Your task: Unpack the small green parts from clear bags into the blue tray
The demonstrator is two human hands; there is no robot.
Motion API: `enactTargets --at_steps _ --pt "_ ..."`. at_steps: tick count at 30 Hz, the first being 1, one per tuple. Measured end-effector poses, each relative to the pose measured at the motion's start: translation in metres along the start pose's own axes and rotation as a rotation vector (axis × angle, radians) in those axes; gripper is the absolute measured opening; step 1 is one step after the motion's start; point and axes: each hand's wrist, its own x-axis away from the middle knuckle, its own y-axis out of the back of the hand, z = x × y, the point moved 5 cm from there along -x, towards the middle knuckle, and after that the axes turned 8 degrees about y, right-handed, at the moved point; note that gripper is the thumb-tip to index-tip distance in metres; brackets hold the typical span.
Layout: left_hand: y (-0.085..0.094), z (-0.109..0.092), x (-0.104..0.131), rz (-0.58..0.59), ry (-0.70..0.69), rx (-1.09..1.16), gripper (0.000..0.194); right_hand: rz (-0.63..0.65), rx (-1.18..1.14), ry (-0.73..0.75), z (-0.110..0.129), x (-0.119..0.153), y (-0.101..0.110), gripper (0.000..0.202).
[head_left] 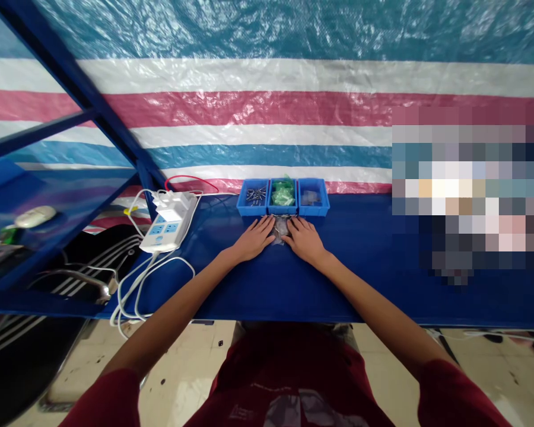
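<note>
Clear plastic packet (280, 232) on the blue table (271, 290), just in front of the middle blue bin (283, 210). I read its visible long axis as running away from the body, toward that bin; fingers partly cover its sides. Left hand (254, 239) and right hand (305, 239) flank it, palms down, fingers extended, unclenched, at its edges. Striped plastic sheeting (258, 136) behind; white power strip (160, 238) at left.

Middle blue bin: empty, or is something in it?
Not empty: crumpled green material sits inside the middle blue bin; how deep it goes, I cannot tell.
</note>
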Motion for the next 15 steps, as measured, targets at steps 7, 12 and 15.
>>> enactTargets --at_steps 7,12,15 --pt "0.002 0.004 -0.002 -0.084 -0.006 0.094 0.062 -0.106 -0.063 0.063 -0.003 -0.008 0.012 0.024" --pt "0.022 0.0 -0.005 -0.234 0.032 0.251 0.051 -0.176 -0.162 0.041 -0.009 -0.016 0.016 0.017" --pt "0.041 -0.003 -0.011 -0.36 0.084 0.469 0.04 -0.221 -0.212 0.021 -0.011 -0.025 0.023 0.015"
